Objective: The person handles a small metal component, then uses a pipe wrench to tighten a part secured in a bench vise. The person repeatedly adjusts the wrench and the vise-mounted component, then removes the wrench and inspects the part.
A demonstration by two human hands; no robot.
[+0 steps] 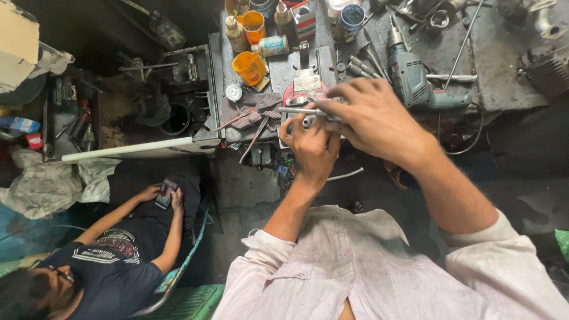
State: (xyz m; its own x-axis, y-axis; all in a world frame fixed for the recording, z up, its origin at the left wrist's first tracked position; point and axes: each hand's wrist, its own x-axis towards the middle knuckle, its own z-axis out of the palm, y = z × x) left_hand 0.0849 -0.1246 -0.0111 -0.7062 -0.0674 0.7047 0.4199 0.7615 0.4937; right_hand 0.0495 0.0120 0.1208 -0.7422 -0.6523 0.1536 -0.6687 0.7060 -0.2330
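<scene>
Between both hands (344, 127), gripped: small metal part (305, 114).

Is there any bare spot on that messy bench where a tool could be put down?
Barest is the grey bench top between the electric drill and the finned engine part, crossed only by a thin rod. Around the orange jugs and under both hands it is crowded.

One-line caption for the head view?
Both hands, left hand and right hand, grip a small grey metal part above a cluttered grey workbench.
</scene>
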